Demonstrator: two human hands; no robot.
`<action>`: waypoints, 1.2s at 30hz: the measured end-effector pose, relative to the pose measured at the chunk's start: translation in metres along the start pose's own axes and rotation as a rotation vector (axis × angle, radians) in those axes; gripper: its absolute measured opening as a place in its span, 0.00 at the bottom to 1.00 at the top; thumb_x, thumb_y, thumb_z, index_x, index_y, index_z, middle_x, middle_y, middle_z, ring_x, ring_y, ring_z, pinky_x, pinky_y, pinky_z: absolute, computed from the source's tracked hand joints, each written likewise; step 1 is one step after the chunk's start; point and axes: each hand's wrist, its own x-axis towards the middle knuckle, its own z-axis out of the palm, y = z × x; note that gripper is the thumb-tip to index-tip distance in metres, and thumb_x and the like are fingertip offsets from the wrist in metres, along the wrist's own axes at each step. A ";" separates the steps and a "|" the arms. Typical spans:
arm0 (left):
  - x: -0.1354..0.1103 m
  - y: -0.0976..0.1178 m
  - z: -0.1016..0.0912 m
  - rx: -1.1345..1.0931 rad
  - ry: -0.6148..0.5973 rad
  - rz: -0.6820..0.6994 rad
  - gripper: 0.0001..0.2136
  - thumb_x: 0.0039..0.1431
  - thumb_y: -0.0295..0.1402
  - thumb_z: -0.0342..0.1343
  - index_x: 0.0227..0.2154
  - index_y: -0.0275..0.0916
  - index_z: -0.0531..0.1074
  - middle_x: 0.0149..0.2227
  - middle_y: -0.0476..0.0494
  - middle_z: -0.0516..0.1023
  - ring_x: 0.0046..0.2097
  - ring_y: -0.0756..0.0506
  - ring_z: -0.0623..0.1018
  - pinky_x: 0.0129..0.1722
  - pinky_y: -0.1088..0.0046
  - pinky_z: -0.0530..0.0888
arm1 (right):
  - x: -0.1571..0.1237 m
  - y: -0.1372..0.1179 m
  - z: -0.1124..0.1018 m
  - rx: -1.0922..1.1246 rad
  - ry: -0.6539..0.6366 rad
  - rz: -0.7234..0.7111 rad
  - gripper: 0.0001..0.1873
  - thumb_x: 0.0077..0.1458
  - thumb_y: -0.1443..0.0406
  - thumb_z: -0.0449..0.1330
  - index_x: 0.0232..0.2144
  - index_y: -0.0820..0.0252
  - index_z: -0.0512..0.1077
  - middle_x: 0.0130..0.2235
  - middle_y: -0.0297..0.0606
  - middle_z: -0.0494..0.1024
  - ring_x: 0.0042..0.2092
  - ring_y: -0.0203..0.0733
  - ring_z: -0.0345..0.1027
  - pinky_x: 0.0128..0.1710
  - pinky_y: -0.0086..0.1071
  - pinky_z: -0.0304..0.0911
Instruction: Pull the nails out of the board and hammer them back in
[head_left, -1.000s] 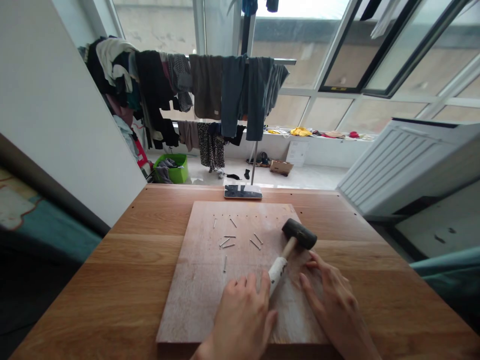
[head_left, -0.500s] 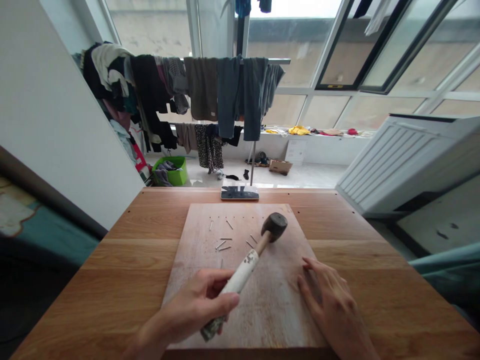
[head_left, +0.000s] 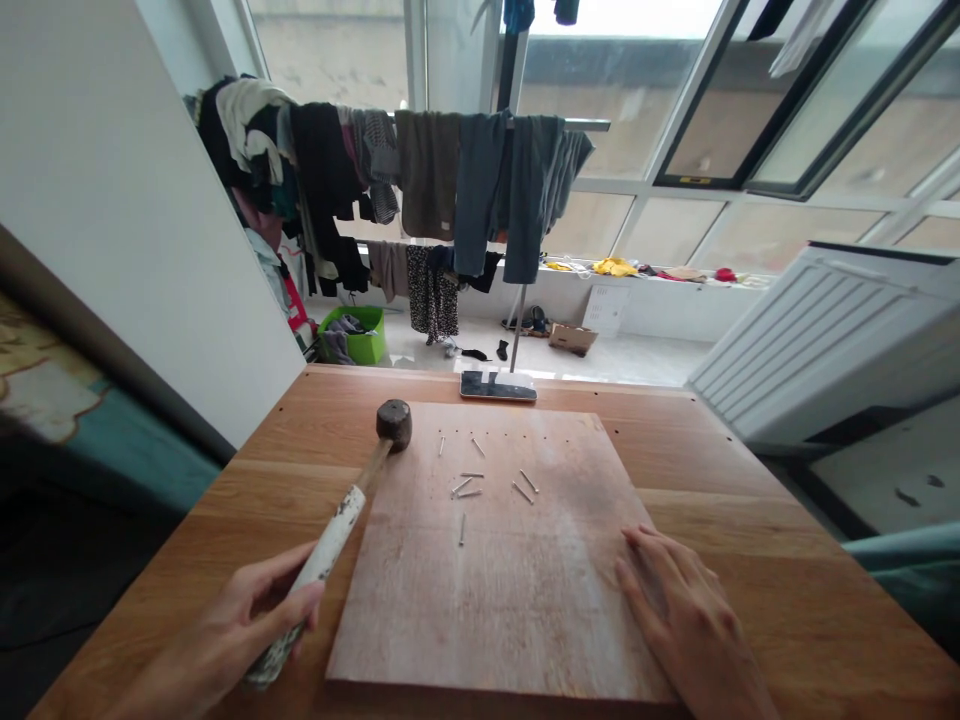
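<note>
My left hand (head_left: 255,610) is closed around the worn white handle of a mallet (head_left: 339,525). Its dark head points away from me, over the far left corner of a wooden board (head_left: 525,600). Several nails (head_left: 462,530) lie loose on the board, mostly across its far half, and a row of small holes runs near its far edge. On the board's right edge rests my right hand (head_left: 682,610), fingers stretched out and holding nothing.
The board lies on a wooden table (head_left: 750,560). A phone (head_left: 498,386) sits at the table's far edge. Beyond stand a rack of hanging clothes (head_left: 480,190) and a green basket (head_left: 367,345). A white ribbed panel (head_left: 817,320) rises at the right.
My left hand has carried the mallet leftward, from above the board to its left side. My right hand stays at the board's right edge. The view has shifted slightly.
</note>
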 end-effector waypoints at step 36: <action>0.009 -0.019 0.033 0.592 0.342 0.237 0.15 0.69 0.43 0.49 0.54 0.48 0.71 0.47 0.48 0.84 0.49 0.40 0.84 0.43 0.71 0.77 | 0.241 -0.178 0.055 0.186 -0.759 -0.407 0.10 0.49 0.73 0.66 0.37 0.63 0.79 0.36 0.46 0.83 0.37 0.45 0.76 0.31 0.30 0.60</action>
